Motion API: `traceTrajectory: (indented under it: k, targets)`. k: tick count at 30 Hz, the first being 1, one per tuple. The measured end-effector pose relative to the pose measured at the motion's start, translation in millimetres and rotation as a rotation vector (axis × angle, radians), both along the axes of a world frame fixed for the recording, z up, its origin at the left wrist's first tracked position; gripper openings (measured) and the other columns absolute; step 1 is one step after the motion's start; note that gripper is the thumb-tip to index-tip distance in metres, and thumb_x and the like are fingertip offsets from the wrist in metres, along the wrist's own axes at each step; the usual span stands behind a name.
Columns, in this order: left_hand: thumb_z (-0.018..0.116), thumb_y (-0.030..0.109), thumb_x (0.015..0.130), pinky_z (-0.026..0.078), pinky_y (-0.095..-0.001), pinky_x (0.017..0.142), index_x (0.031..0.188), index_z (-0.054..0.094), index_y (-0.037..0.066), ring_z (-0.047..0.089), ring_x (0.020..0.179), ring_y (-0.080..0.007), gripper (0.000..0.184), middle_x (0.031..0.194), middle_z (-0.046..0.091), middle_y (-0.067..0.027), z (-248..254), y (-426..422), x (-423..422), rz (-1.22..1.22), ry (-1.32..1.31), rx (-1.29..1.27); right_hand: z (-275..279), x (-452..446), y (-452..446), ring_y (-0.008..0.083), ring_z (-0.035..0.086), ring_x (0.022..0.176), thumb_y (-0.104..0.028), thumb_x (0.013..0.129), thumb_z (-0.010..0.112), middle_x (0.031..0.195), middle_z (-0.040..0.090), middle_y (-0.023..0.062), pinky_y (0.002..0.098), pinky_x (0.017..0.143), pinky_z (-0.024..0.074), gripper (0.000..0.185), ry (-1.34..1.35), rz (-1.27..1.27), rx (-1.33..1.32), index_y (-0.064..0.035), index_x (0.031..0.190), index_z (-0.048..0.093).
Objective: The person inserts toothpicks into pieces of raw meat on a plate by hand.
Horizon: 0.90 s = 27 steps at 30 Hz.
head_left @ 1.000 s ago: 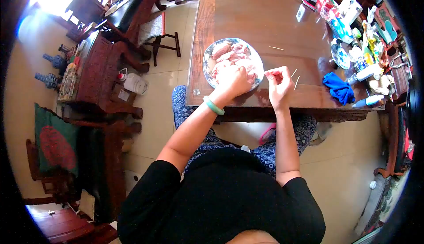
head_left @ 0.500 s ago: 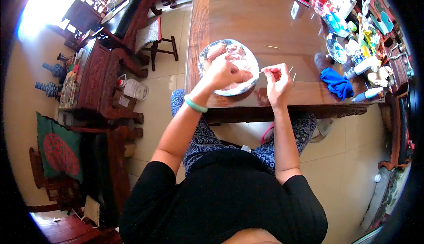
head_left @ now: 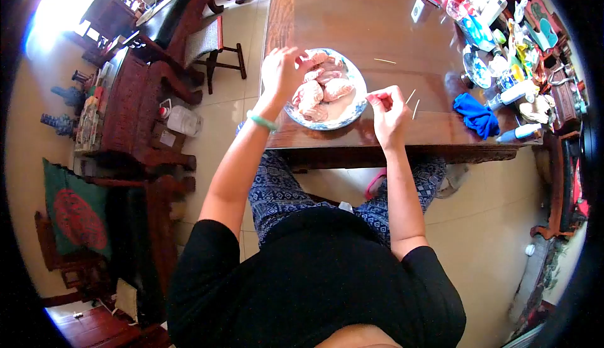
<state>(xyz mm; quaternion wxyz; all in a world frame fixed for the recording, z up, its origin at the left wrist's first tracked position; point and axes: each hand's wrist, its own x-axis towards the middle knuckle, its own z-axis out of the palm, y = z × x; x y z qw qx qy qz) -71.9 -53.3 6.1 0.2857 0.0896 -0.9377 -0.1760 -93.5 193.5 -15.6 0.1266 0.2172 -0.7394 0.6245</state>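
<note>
A white plate with a blue-patterned rim [head_left: 359, 105] holds several pink, wrinkled pieces of raw meat [head_left: 338, 89] in a little liquid. My left hand [head_left: 282, 76], with a green bangle on its wrist, hovers at the plate's upper left edge. Its fingers are bent and blurred beside the meat, so whether they touch a piece is unclear. To the right of the plate, my right hand [head_left: 389, 109] is closed in a pinch. A thin pale toothpick is in its fingertips, barely showing. Other toothpicks [head_left: 416, 109] lie on the table just right of that hand.
Another thin stick [head_left: 385, 61] lies on the glossy wooden table [head_left: 340, 14] beyond the plate. A blue cloth [head_left: 476, 116] sits at the right, near crowded bottles, packets and a patterned dish [head_left: 477, 68]. A woven stool [head_left: 204, 43] stands on the floor at left.
My left hand has moved from over the meat to the plate's upper left, uncovering the pieces. My right hand stays pinched beside the plate. The view has shifted slightly.
</note>
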Motion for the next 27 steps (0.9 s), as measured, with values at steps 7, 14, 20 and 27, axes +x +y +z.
traceTrajectory:
  k: [7,14,20,27]
  targets:
    - [0.075,0.035,0.070,0.039,-0.0484,0.095,0.079,0.074,0.009,0.060,0.097,-0.0287,0.028,0.087,0.070,-0.0082,-10.2,55.0,25.2,-0.269,0.024,-0.152,15.8,-9.8,-16.3,0.0181,0.067,0.070,-0.004,0.085,0.067,0.076,0.069,0.0111,0.0319,0.062,0.0509,0.008,-0.038,0.026,0.172,-0.0001,0.087,0.060]
    - [0.073,0.034,0.072,0.034,-0.0465,0.094,0.071,0.074,0.010,0.060,0.094,-0.0271,0.024,0.075,0.068,-0.0116,-17.0,66.0,21.4,-0.296,-0.134,-0.124,21.2,-10.4,-14.4,0.0140,0.064,0.067,-0.006,0.083,0.071,0.073,0.068,0.0087,0.0291,0.064,0.0511,0.010,-0.100,-0.017,0.212,-0.0002,0.085,0.063]
    - [0.071,0.029,0.074,0.037,-0.0403,0.089,0.074,0.075,0.016,0.059,0.087,-0.0215,0.013,0.075,0.067,-0.0016,-44.2,71.6,45.4,-0.266,0.040,-0.089,19.3,-11.0,-22.5,0.0135,0.067,0.069,-0.002,0.082,0.069,0.076,0.070,0.0099,0.0280,0.064,0.0516,0.009,-0.028,0.096,0.246,0.0005,0.090,0.065]
    - [0.069,0.029,0.077,0.036,-0.0453,0.091,0.081,0.075,0.011,0.057,0.093,-0.0281,0.019,0.086,0.067,-0.0090,-29.1,90.4,62.8,-0.220,0.099,0.065,22.6,-28.9,-39.7,0.0181,0.069,0.072,0.001,0.082,0.066,0.076,0.068,0.0132,0.0296,0.064,0.0529,0.006,0.180,0.182,0.408,0.0024,0.087,0.063]
